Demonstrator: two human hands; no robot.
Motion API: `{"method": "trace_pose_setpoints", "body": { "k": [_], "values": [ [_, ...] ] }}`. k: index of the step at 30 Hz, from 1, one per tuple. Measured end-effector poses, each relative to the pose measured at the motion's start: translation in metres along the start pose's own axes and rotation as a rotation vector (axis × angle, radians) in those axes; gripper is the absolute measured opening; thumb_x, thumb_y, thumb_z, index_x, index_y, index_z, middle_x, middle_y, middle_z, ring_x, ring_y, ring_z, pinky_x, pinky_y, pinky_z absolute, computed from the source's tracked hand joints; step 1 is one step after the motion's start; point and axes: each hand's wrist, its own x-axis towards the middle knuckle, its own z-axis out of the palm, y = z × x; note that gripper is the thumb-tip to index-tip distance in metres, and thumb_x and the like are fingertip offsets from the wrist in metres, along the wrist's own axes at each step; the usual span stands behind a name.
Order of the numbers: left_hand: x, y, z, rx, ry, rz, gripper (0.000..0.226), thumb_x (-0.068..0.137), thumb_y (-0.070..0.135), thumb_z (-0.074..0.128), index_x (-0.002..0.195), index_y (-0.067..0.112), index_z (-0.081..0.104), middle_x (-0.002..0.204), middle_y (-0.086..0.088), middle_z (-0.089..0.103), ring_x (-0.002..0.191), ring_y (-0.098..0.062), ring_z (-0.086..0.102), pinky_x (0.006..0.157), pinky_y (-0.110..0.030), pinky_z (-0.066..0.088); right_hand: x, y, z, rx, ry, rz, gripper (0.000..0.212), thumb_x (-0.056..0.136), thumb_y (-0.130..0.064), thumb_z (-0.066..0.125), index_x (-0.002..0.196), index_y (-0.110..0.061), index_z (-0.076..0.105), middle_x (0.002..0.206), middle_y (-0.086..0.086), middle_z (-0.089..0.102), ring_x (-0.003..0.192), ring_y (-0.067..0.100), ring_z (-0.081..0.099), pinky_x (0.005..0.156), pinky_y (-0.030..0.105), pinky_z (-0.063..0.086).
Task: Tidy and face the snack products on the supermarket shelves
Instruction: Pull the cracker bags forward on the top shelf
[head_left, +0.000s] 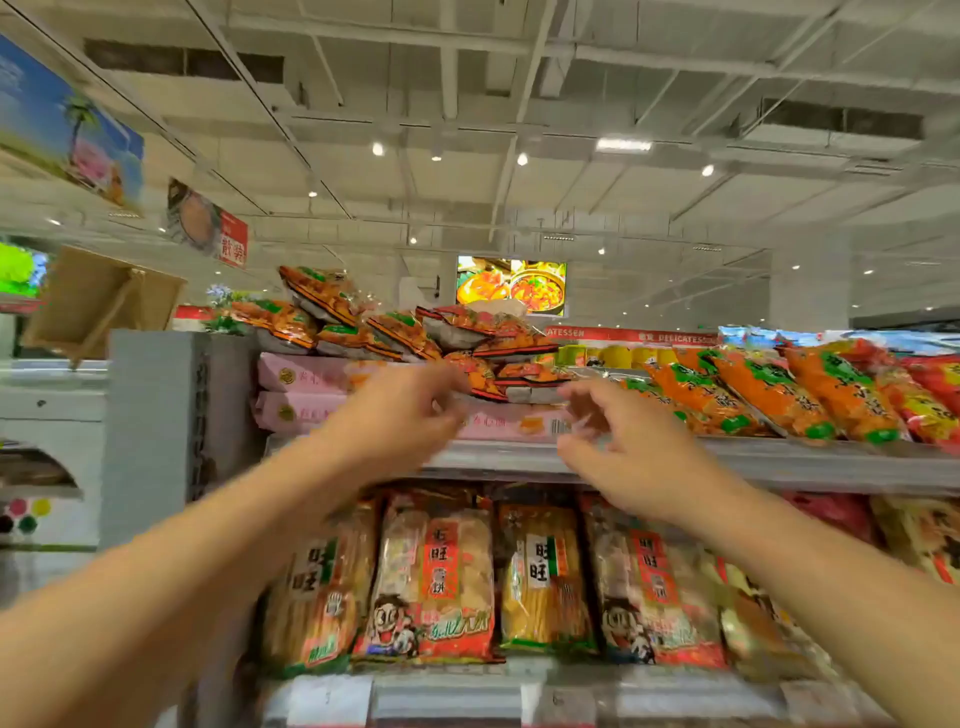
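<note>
Both my hands are raised in front of the top shelf. My left hand is blurred, fingers curled and apart, holding nothing, just in front of the stacked pink snack boxes. My right hand is open with spread fingers beside the boxes' right end. A loose pile of orange snack bags lies untidily on top of the pink boxes. Orange and green bags lean in a row to the right. On the shelf below stand rice cracker packs, facing forward.
A grey shelf end panel stands at the left. Yellow tins sit behind the bags. A cardboard sign back leans at upper left. Price tag strips run along the lower shelf edge.
</note>
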Motion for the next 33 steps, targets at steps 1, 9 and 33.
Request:
{"method": "trace_pose_setpoints", "body": {
  "k": [1,9,33],
  "values": [
    [0.024,-0.003,-0.001,0.030,0.051,0.017,0.024,0.094,0.023,0.053,0.116,0.023,0.064,0.096,0.006,0.067,0.083,-0.014,0.064,0.070,-0.025,0.050,0.019,0.007,0.000,-0.037,0.050,-0.037,0.043,0.086,-0.036,0.065,0.126,-0.027,0.053,0.109,-0.015,0.056,0.096,0.005,0.054,0.077,0.021,0.040],
    [0.169,-0.039,0.005,0.311,0.122,-0.188,0.039,0.093,0.045,0.053,0.119,0.017,0.064,0.120,-0.006,0.062,0.091,-0.022,0.055,0.073,-0.029,0.041,0.168,0.062,0.011,-0.072,0.114,0.084,0.068,0.075,-0.062,0.063,0.133,-0.030,0.049,0.138,0.003,0.051,0.122,0.023,0.051,0.082,0.029,0.036],
    [0.168,-0.011,0.019,-0.047,0.362,-0.018,0.050,0.076,0.032,0.078,0.108,0.026,0.040,0.083,0.006,0.058,0.070,-0.010,0.057,0.055,-0.030,0.044,0.158,0.076,-0.023,0.484,0.337,0.070,0.068,0.061,-0.008,0.088,0.108,-0.030,0.045,0.112,-0.002,0.059,0.088,0.013,0.067,0.069,0.032,0.059]
  ]
}}
